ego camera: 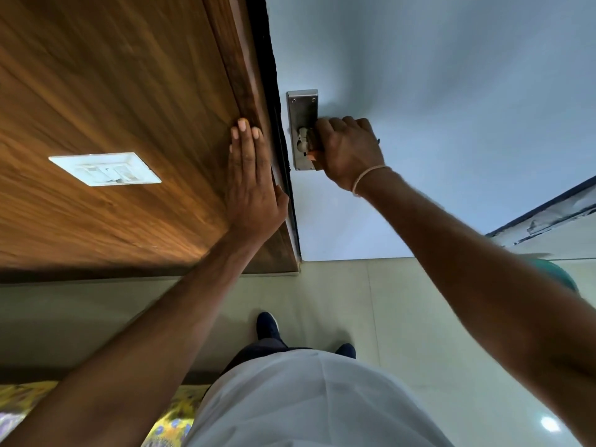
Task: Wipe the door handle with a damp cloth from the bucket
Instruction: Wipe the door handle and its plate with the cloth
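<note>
A steel handle plate (303, 104) is fixed to the pale door (435, 91) near its left edge. My right hand (348, 150) is closed around the door handle (303, 137), hiding most of the lever. A small orange bit (311, 155) shows by my thumb, and I cannot tell if it is cloth. My left hand (251, 179) lies flat with fingers straight on the dark wooden door frame (254, 75), holding nothing. A teal rounded object (558, 272), perhaps the bucket, peeks out behind my right forearm.
A wood-grain wall panel (113, 91) with a white switch plate (104, 169) fills the left. Beige floor tiles (371, 301) lie below, with my dark shoes (267, 324) on them. A yellow patterned fabric (25, 398) sits at the lower left.
</note>
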